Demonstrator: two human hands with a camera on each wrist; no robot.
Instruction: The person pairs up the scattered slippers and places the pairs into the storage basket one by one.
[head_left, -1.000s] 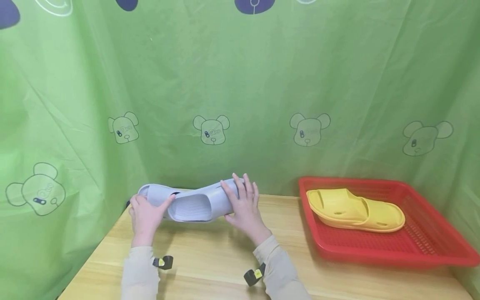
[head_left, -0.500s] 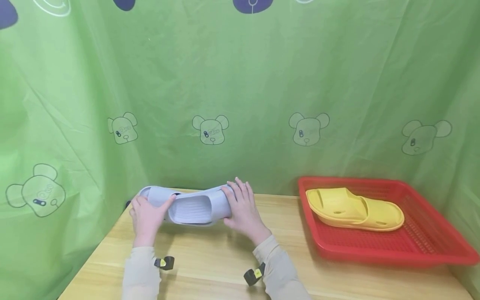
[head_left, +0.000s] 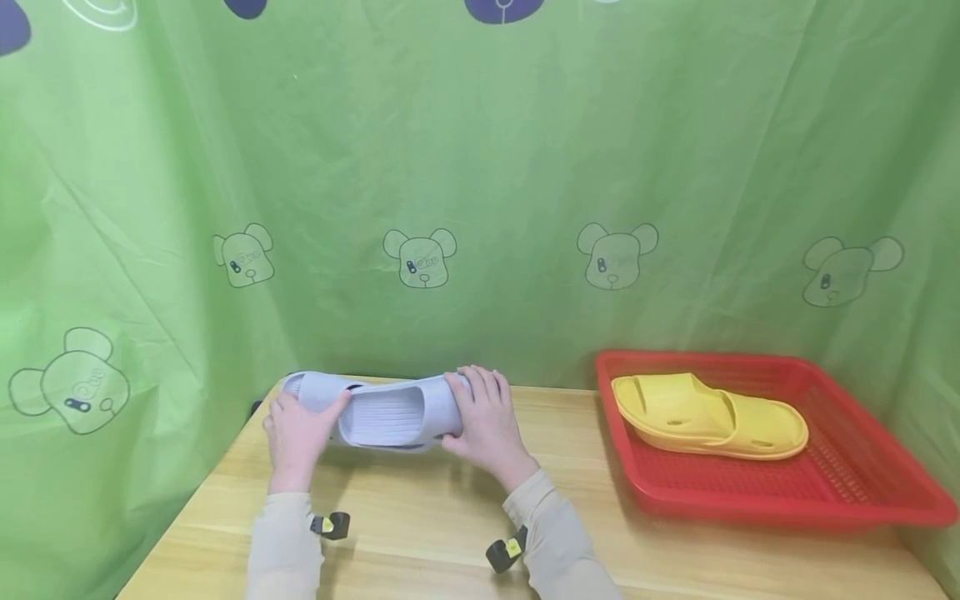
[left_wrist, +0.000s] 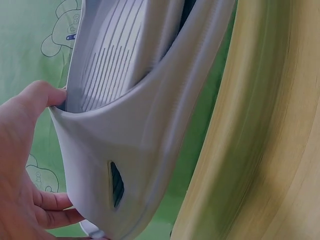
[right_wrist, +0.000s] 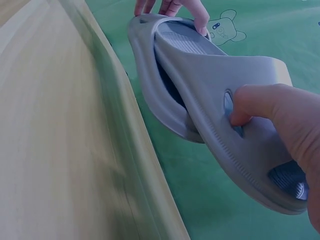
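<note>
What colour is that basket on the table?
The perforated basket is red, best seen in the head view.

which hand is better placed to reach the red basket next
Probably the right hand: it grips the end of the overlapping gray slippers nearer the red basket, while the left hand holds the farther end.

Around 7 to 8 o'clock in the head view we see the pale lilac-grey slippers (head_left: 442, 408), their insole (head_left: 386, 417) striped with fine parallel ribs; in the right wrist view they read a darker grey. At 4 o'clock we find a plain, bright yellow slipper (head_left: 765, 425) against a red basket (head_left: 645, 500) with a perforated mesh pattern. At 12 o'clock we have a green curtain (head_left: 517, 150) printed with outlined bear heads and purple patches. At 6 o'clock the table (head_left: 420, 542) shows honey-coloured wood grain. We note off-white sleeves (head_left: 285, 542) at 5 and 7 o'clock.
</note>
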